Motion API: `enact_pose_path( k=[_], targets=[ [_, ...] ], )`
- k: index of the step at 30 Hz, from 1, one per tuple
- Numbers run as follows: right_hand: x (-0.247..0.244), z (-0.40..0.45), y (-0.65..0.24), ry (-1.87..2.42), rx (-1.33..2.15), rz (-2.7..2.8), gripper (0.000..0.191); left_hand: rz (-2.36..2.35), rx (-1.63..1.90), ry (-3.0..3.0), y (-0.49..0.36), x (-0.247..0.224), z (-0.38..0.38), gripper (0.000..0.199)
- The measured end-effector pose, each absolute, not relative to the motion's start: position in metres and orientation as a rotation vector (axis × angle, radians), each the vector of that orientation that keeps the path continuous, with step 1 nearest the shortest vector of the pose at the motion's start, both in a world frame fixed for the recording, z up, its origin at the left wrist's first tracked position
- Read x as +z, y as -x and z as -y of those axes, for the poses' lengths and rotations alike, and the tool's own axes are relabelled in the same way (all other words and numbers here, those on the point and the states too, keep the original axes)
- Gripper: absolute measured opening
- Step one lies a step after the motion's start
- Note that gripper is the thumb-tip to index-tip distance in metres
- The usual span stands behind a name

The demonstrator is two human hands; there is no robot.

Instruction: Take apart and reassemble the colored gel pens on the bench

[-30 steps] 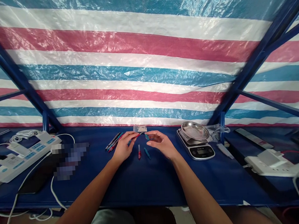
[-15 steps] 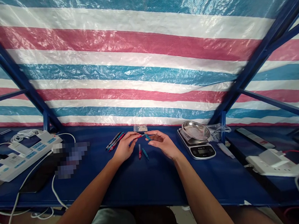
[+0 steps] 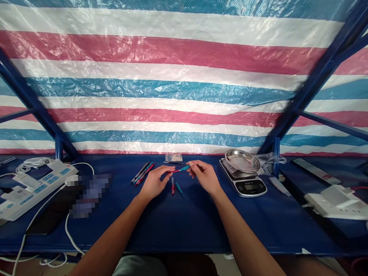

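My left hand (image 3: 155,183) pinches a red pen piece (image 3: 174,171) between thumb and fingers. The fingers of my right hand (image 3: 203,175) are closed on the end of a teal pen piece (image 3: 184,168). Both pieces meet end to end in one line, just above the table; whether they are locked together I cannot tell. Below them, on the dark blue table, lie a red pen part (image 3: 173,187) with a clear section and a teal pen part (image 3: 179,190). Left of my left hand several pens (image 3: 142,173) rest side by side.
Behind my hands lies a small clear bag (image 3: 174,157) with whitish bits. To the right stands a kitchen scale (image 3: 249,187) with a metal bowl (image 3: 242,160). Power strips (image 3: 32,190), cables and a dark phone (image 3: 51,214) occupy the left; another strip (image 3: 336,206) lies far right.
The teal piece has turned from a slant into line with the red piece, and their ends now meet. My right hand has shifted slightly right, gripping the teal end.
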State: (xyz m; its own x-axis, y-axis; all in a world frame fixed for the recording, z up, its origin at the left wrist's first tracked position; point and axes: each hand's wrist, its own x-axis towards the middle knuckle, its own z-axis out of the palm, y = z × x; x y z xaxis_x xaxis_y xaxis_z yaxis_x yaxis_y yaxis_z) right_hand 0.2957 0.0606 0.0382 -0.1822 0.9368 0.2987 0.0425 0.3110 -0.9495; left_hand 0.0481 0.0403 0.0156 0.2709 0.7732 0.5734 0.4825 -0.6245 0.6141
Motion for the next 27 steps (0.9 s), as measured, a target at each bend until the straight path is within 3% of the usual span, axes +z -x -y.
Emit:
enact_pose_path(
  k=[11,27],
  targets=[
    [0.0374,-0.059,-0.3034,0.91,0.84,1.923,0.021,-1.182,1.222,-2.065,-0.0492,0.0138,-0.04,0.026],
    [0.0317,-0.058,-0.2971,0.968,1.029,1.855,0.026,-1.042,1.276,-2.067,-0.05,0.0162,-0.0385,0.026]
  ],
)
